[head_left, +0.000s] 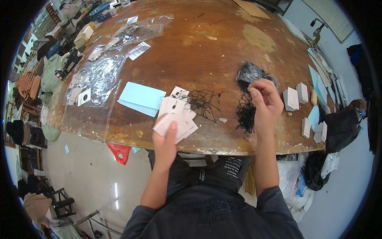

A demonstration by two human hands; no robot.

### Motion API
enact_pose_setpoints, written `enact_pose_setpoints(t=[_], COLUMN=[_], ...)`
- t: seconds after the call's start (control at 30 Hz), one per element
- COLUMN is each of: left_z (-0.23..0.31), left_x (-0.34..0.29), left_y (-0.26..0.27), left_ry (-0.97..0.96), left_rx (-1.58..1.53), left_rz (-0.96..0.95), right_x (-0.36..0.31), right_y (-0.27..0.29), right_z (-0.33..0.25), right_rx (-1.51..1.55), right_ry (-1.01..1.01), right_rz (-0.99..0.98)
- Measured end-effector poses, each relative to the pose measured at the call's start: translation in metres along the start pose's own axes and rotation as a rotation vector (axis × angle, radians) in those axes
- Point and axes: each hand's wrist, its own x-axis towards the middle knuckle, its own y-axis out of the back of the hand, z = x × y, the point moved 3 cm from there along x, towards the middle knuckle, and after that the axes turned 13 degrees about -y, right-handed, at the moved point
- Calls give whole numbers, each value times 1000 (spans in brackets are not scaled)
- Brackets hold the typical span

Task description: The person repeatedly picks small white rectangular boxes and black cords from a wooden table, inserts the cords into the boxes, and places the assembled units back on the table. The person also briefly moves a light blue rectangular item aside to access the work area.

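My left hand (164,142) is closed on a white hang tag (169,120), its thumb lying on top. Under and beyond it, more white tags (172,104) overlap on the table, one with a small black fastener on it. Thin black strings (203,102) fan out from those tags to the right. My right hand (267,99) is raised with thumb and forefinger pinched together; whatever is between them is too small to make out. Below and left of it lies a tangled heap of black strings (246,113). Just behind sits a clear plastic bag (251,71) with black contents.
A folded light blue sheet (140,98) lies left of the tags, and clear plastic bags (97,75) spread farther left. Stacks of white cards (291,99) stand at the right edge of the brown wooden table (199,51). A black bag (344,123) hangs beyond them.
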Motion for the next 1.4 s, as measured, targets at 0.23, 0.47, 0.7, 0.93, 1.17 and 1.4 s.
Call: enact_pose_setpoints(t=[0.23, 0.47, 0.7, 0.93, 1.17, 1.4], left_z=[0, 5, 4, 4, 14, 24], left_x=[-15, -19, -19, -23, -13, -15], left_y=[-21, -29, -31, -31, -30, -20], left_ry=[-34, -146, -158, -191, -773, -1260], left_rx=[100, 136, 138, 114, 475, 800], left_rz=[-22, -26, -8, -6, -127, -445], right_x=[-59, -82, -84, -83, -81, -55], right_y=[-49, -80, -90, -95, -94, -75], right_z=[-1, 4, 3, 0, 4, 7], right_rx=[-47, -130, -167, -194, -131, -138], right_ry=[-207, -118, 4, 73, -23, -234], right_rz=[-232, -191, -190, -253, -302, -462])
